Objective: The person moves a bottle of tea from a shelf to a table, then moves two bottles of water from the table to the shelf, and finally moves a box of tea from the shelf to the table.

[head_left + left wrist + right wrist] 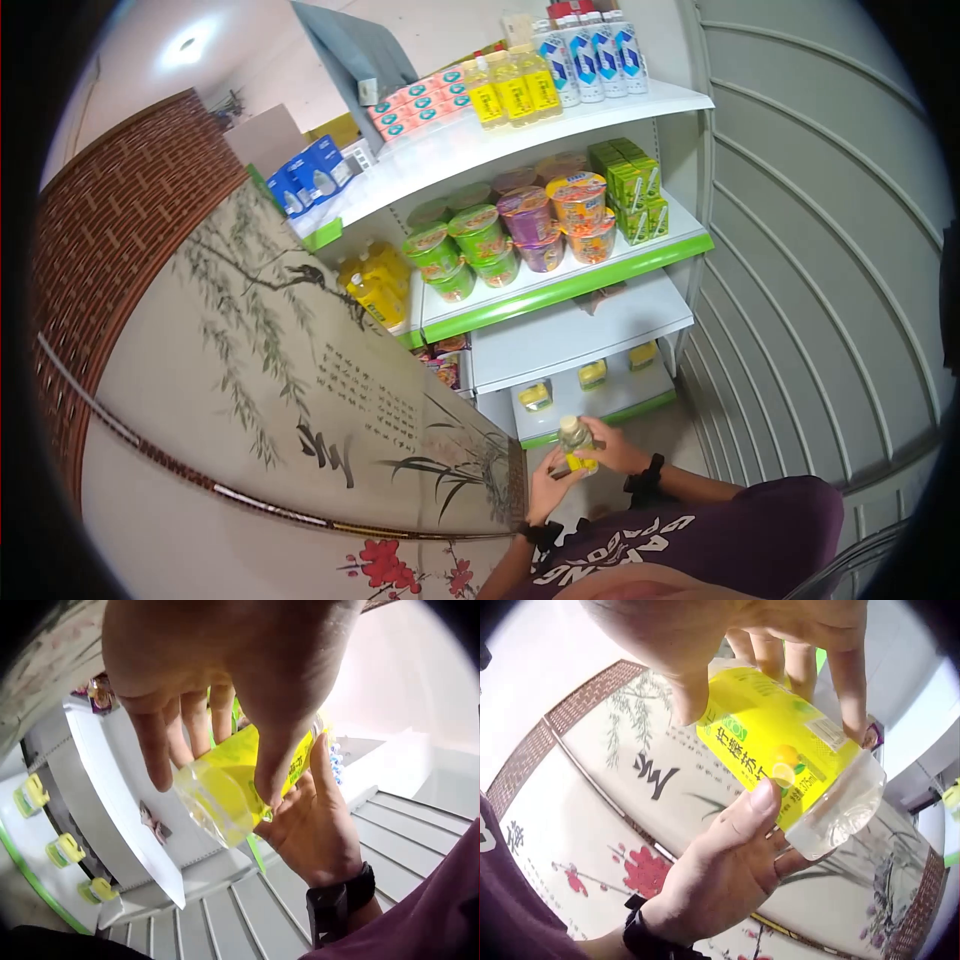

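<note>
Both hands hold a clear lemon soda bottle [772, 750] with a yellow label, in front of the person's chest. In the head view the bottle [577, 446] has its pale cap toward the top. My left hand [548, 488] grips the lower part; in the right wrist view the left thumb [759, 802] lies on the label near the clear base. From the other side, my right hand [622, 452] grips it nearer the cap, its fingers bent round the label. The left wrist view shows the right hand [315, 832] beyond the bottle, whose cap end is largely hidden there.
A white shelf unit with green edging [560, 290] stands ahead, holding cup noodles [540, 220], green drink cartons [628, 190] and bottles. Several yellow-labelled containers [592, 374] sit on its lowest shelf. A painted screen [300, 400] stands left; a ribbed grey wall [810, 250] is right.
</note>
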A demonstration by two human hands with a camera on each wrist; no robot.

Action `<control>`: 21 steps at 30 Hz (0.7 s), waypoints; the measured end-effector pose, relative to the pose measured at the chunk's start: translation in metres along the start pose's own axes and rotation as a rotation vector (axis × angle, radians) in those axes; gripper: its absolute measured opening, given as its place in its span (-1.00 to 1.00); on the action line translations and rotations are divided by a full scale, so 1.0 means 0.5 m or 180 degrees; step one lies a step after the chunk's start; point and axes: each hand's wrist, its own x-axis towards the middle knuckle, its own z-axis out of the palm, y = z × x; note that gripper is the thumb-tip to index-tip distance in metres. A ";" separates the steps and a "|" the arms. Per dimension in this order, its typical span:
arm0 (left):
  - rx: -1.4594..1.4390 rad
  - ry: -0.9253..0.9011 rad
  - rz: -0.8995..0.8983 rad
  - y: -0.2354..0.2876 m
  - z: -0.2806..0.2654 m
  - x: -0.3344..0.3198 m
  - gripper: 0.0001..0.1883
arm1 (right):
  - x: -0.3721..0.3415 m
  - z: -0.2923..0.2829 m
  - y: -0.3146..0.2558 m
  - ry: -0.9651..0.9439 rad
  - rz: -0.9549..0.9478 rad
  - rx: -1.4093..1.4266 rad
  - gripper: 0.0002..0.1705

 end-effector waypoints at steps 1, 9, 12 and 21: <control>0.0220 -0.0057 0.0044 0.022 0.007 0.027 -0.15 | 0.005 -0.018 -0.020 0.0202 0.0023 -0.0175 -0.12; 0.0890 0.0144 0.0981 0.159 0.036 0.333 -0.21 | 0.192 -0.158 -0.212 0.0596 -0.0999 -0.1033 0.03; 0.0292 0.0398 0.1606 0.339 0.066 0.442 -0.21 | 0.262 -0.193 -0.291 0.0545 -0.1453 -0.0972 0.05; 0.1293 0.2052 0.3710 0.710 -0.011 0.767 -0.08 | 0.302 -0.270 -0.296 0.0406 -0.1644 -0.1060 -0.08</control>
